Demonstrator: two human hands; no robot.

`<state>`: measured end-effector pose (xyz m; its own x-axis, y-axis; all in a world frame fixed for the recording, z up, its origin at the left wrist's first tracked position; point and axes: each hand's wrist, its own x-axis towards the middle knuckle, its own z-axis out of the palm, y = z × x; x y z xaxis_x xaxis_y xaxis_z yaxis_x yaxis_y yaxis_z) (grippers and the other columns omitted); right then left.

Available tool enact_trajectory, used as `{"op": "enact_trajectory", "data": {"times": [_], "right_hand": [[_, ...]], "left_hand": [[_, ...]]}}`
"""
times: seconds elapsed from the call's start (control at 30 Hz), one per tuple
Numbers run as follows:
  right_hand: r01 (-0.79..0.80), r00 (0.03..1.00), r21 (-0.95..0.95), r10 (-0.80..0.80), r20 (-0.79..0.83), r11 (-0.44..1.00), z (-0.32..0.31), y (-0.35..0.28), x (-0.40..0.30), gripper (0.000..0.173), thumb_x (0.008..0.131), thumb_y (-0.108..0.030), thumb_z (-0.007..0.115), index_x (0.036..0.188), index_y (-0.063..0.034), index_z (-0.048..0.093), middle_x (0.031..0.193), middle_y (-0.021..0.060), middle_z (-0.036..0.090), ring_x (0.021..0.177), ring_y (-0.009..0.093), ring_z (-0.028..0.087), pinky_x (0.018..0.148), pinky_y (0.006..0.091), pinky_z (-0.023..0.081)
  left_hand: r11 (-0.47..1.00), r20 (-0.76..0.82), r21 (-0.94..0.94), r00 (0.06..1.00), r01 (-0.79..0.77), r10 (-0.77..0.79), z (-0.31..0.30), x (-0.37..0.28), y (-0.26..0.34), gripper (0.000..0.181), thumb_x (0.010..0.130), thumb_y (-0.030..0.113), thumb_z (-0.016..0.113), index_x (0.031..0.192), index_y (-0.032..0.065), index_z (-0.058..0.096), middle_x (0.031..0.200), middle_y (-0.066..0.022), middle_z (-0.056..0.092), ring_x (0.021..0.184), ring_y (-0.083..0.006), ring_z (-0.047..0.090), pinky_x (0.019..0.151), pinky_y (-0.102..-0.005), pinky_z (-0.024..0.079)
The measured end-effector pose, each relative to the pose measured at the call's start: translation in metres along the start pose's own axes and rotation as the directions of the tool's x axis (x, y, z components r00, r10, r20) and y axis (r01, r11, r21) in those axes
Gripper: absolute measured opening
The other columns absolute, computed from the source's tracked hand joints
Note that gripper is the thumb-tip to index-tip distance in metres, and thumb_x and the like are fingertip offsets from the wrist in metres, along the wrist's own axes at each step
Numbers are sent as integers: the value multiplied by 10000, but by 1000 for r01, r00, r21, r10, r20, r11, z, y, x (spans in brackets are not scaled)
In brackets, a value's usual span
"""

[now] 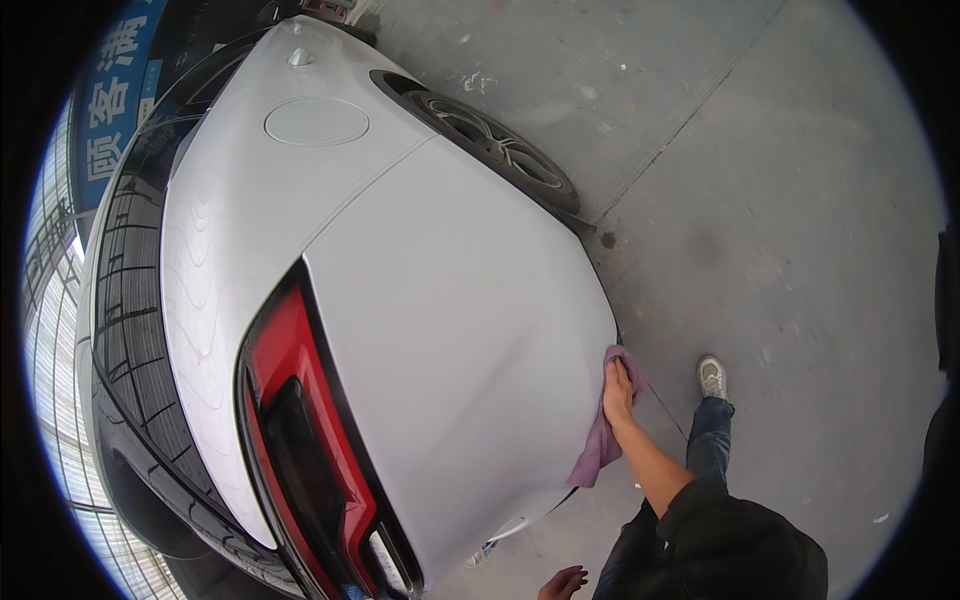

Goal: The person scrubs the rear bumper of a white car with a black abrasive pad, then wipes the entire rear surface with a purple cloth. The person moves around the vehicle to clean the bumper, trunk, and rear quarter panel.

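Observation:
My right hand point(618, 391) lies against a purple cloth point(598, 448), with the fingers extended together. It presses the cloth onto the lower edge of a white car's rear bumper point(465, 315). Part of the cloth hangs past the fingertips, and another part trails below the wrist along the bumper's edge. Low in the picture, my left hand point(564, 583) is partly cut off by the frame; its fingers are loosely bent and nothing shows in them. Left of the bumper panel sits the red and black tail light point(311, 420).
The rear wheel point(487, 139) and the round fuel flap point(317, 121) are farther up the car. Grey concrete floor point(787, 187) runs along the right. A shoe point(712, 376) stands beside the bumper. A blue banner point(112, 97) bearing writing hangs behind the car.

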<state>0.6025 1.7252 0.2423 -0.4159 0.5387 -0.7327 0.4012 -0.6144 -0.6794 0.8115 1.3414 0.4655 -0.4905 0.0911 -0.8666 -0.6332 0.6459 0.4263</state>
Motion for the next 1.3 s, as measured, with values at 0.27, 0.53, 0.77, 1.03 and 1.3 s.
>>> {"op": "enact_trajectory", "data": {"times": [0.27, 0.53, 0.77, 1.03, 1.3], "right_hand": [[894, 371, 177, -901, 225, 412, 67, -298, -36, 491, 1059, -313, 478, 1446, -20, 550, 1566, 156, 485, 1485, 450, 346, 1229, 496, 267], [879, 427, 151, -888, 171, 452, 127, -403, 82, 506, 1069, -350, 424, 1461, -59, 555, 1562, 124, 497, 1483, 427, 357, 1223, 496, 291], [946, 178, 244, -971, 159, 213, 122, -362, 9, 337, 1016, -313, 536, 1223, -79, 661, 1338, 120, 608, 1369, 386, 428, 1153, 595, 292], [904, 383, 83, -881, 277, 419, 172, -457, 114, 547, 1036, -493, 449, 1446, -160, 592, 1535, 113, 518, 1464, 327, 390, 1229, 504, 215], [605, 742, 111, -609, 281, 788, 125, -238, 291, 673, 1068, -514, 347, 1563, -64, 428, 1659, 140, 356, 1541, 307, 299, 1251, 386, 230]], "left_hand": [[974, 18, 53, 975, 220, -222, 1, -21, -14, 452, 1043, 303, 623, 1408, 41, 574, 1217, -72, 706, 1054, -181, 660, 919, -341, 531], [996, -96, 66, 994, 57, -50, -16, -6, -1, 413, 1038, 236, 616, 1395, 30, 591, 1211, -96, 705, 1061, -206, 661, 928, -361, 537], [955, -60, -33, 953, 294, -295, 31, -25, 69, 444, 1034, 288, 638, 1399, 40, 591, 1206, -81, 713, 1054, -202, 664, 913, -346, 546], [990, -180, -36, 973, 140, -144, 16, -8, 20, 412, 1037, 235, 631, 1389, 24, 591, 1219, -104, 711, 1060, -213, 677, 947, -371, 543], [972, -99, 237, 995, -4, 28, 31, -27, -17, 459, 1043, 313, 635, 1405, 37, 575, 1267, -107, 689, 1118, -214, 645, 949, -371, 539]]}}
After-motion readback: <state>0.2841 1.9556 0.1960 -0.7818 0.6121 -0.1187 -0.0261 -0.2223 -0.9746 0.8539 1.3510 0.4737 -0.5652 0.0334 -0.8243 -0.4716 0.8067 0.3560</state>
